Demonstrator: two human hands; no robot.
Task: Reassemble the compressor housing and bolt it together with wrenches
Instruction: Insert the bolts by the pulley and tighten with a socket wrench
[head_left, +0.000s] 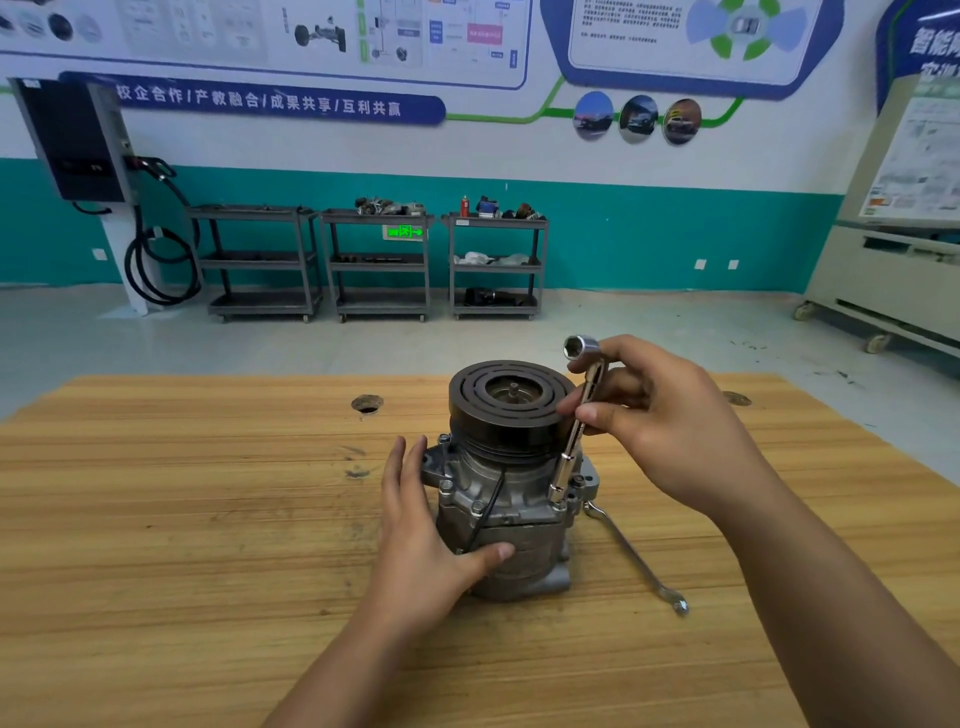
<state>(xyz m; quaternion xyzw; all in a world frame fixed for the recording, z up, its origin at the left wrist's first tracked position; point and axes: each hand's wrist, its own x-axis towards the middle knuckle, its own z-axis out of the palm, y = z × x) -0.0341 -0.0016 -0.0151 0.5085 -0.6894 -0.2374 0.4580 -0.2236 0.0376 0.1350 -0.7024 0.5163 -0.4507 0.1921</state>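
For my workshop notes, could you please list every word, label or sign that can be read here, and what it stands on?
"校企合作/产教融合/成果共享/互利共赢": blue banner on the wall.
"智能": blue panel, top right; the rest is cut off.
Green exit sign: arrows show, characters blurred.
Wall posters and display board: print too small.
No legible marking on the compressor or the socket wrench.

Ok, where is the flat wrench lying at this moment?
Head view: the flat wrench lies on the wooden table just right of the compressor, its far end close beside it.
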